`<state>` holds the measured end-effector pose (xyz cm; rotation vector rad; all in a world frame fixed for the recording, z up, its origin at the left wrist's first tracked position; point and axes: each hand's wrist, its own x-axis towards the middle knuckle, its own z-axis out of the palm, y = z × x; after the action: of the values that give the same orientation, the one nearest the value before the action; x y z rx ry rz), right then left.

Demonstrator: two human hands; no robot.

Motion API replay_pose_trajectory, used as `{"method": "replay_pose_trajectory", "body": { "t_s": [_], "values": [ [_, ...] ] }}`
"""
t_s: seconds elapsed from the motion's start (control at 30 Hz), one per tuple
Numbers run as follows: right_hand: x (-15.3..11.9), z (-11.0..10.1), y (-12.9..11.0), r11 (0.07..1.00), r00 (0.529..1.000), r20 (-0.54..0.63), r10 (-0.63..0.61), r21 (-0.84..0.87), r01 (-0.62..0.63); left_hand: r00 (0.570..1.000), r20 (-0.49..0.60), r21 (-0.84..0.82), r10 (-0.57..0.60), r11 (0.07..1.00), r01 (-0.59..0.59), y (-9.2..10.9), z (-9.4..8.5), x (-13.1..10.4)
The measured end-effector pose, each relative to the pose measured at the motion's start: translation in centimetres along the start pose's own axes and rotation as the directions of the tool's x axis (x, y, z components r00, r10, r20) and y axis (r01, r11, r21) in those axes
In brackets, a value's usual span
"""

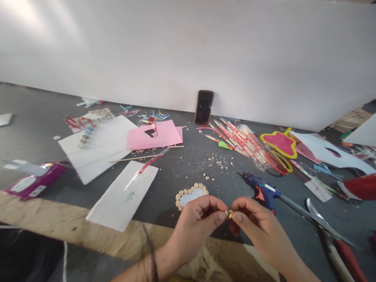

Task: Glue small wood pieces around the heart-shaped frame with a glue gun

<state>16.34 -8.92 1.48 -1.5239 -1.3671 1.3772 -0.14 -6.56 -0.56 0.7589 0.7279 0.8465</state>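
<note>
Near the table's front edge my left hand [201, 221] and my right hand [254, 223] meet fingertip to fingertip. Between their thumbs and forefingers they pinch a small cluster of pale beige pieces [229, 213]; how much of it each hand holds is hard to tell. Just behind my left hand lies a heart shape with a white middle [194, 195], its border covered with similar beige bits and its lower right part hidden by the hand. Loose beige bits [209, 177] are scattered behind my hands. To the right of them rests a blue glue gun [266, 192] with a long glue stick.
A phone [204, 107] leans on the white back wall. Pink paper [158, 136], white sheets [126, 196] and a purple glue gun [39, 178] lie left. Wrapped sticks [237, 139], a pink-and-yellow shape [280, 145], scissors and red-handled pliers [337, 246] lie right.
</note>
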Motion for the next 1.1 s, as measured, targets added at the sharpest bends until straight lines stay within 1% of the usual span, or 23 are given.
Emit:
{"method": "replay_pose_trajectory", "body": {
  "t_s": [0.13, 0.23, 0.3, 0.37, 0.47, 0.57, 0.67, 0.73, 0.8, 0.97, 1.03, 1.1],
  "values": [
    [-0.3, 0.0, -0.7, 0.987, 0.998, -0.061, -0.029, -0.158, 0.019, 0.999, -0.007, 0.069, 0.041, 0.997, -0.040, 0.3, 0.4, -0.2],
    [-0.4, 0.1, -0.6, 0.972, 0.994, -0.083, -0.068, -0.229, 0.048, 0.995, -0.018, 0.221, 0.098, 0.971, -0.092, 0.3, 0.3, -0.4],
    [-0.4, 0.1, -0.4, 0.957, 0.990, -0.093, -0.108, -0.278, 0.078, 0.987, -0.020, 0.367, 0.158, 0.920, -0.139, 0.1, 0.0, -0.6],
    [-0.5, 0.1, -0.1, 0.941, 0.982, -0.098, -0.158, -0.317, 0.120, 0.974, -0.004, 0.490, 0.226, 0.849, -0.195, -0.1, -0.2, -0.7],
    [-0.6, 0.2, 0.1, 0.923, 0.970, -0.100, -0.220, -0.344, 0.174, 0.948, 0.036, 0.592, 0.315, 0.758, -0.274, -0.2, -0.3, -0.8],
    [-0.9, 0.2, 0.5, 0.914, 0.957, -0.089, -0.277, -0.332, 0.233, 0.940, 0.037, 0.622, 0.339, 0.729, -0.287, -0.2, -0.3, -0.8],
    [-1.1, 0.2, 1.2, 0.918, 0.948, -0.074, -0.311, -0.281, 0.279, 0.953, 0.016, 0.606, 0.303, 0.755, -0.250, -0.3, -0.3, -0.8],
    [-1.1, 0.2, 1.6, 0.927, 0.954, -0.077, -0.291, -0.270, 0.261, 0.954, 0.017, 0.593, 0.299, 0.766, -0.250, -0.2, -0.3, -0.7],
    [-1.2, 0.2, 1.9, 0.939, 0.966, -0.080, -0.248, -0.266, 0.219, 0.947, 0.030, 0.591, 0.320, 0.758, -0.275, -0.2, -0.4, -0.8],
    [-1.4, 0.3, 1.6, 0.978, 0.986, -0.067, -0.152, -0.154, 0.140, 0.892, 0.112, 0.584, 0.438, 0.697, -0.416, -0.3, -0.5, -0.9],
    [-1.5, 0.3, 1.3, 0.977, 0.986, -0.068, -0.150, -0.162, 0.138, 0.866, 0.146, 0.567, 0.478, 0.677, -0.469, -0.4, -0.5, -0.8],
    [-1.5, 0.2, 1.0, 0.965, 0.984, -0.066, -0.166, -0.218, 0.148, 0.839, 0.169, 0.544, 0.518, 0.661, -0.517, -0.4, -0.6, -0.7]
  ]
}}
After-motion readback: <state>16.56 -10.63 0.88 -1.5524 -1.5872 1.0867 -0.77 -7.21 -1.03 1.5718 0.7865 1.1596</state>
